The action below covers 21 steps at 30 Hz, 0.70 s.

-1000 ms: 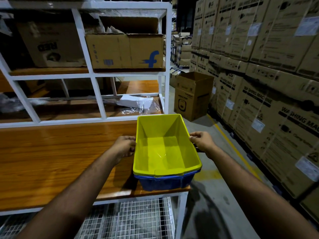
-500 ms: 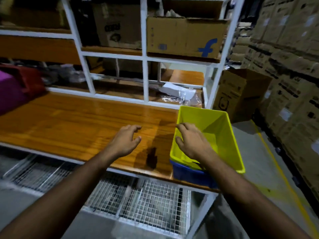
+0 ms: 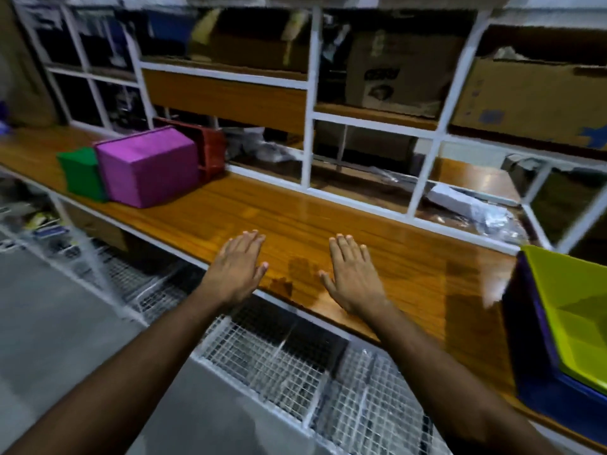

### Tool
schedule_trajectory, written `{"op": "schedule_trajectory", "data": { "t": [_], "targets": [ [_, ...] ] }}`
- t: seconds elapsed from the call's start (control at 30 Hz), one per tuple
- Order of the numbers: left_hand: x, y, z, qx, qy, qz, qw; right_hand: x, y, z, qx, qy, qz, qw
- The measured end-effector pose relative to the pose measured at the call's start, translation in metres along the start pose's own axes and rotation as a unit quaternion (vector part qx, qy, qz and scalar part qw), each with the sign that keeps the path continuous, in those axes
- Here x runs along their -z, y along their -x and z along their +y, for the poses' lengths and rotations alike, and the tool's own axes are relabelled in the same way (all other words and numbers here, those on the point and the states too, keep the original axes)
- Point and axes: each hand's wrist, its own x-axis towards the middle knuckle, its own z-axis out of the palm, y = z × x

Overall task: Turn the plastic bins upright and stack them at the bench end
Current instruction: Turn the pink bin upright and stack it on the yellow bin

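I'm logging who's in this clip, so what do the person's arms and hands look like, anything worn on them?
Both forearms are bare as far as the frame shows: no sleeves in view. The left hand and right hand wear no gloves, and no rings, watch or bands are visible. The picture is slightly blurred, so fine marks cannot be told.

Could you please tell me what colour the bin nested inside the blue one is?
The inner bin is yellow-green, seen in the head view.

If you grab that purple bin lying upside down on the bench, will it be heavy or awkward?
Probably light: the purple bin looks like a hollow plastic shell, base up. Its flat, boxy walls suggest it is stiff, not floppy. It sits broad on the glossy bench, so a push would likely slide it, not tip it.
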Motion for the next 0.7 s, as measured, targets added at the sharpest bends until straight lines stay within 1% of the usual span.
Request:
{"op": "schedule_trajectory", "data": {
  "t": [0.13, 0.33, 0.47, 0.63, 0.7],
  "targets": [
    [0.006, 0.000, -0.088, 0.022, -0.021, -0.002, 1.000, -0.012, -0.060, -0.071, 0.019, -0.012, 0.008, 1.000],
    [-0.008, -0.014, -0.190, 0.046, -0.050, 0.001, 0.998, -0.038, -0.145, -0.148, 0.061, -0.014, -0.011, 0.998],
    [-0.020, -0.042, -0.256, 0.069, -0.059, -0.007, 0.996, -0.062, -0.221, -0.196, 0.087, -0.012, -0.018, 0.996],
    [-0.013, -0.090, -0.342, 0.069, -0.087, -0.022, 0.994, -0.086, -0.316, -0.247, 0.091, -0.019, -0.011, 0.996],
    [-0.007, -0.113, -0.375, 0.073, -0.100, -0.005, 0.992, -0.091, -0.345, -0.262, 0.101, -0.020, -0.002, 0.995]
  ]
}}
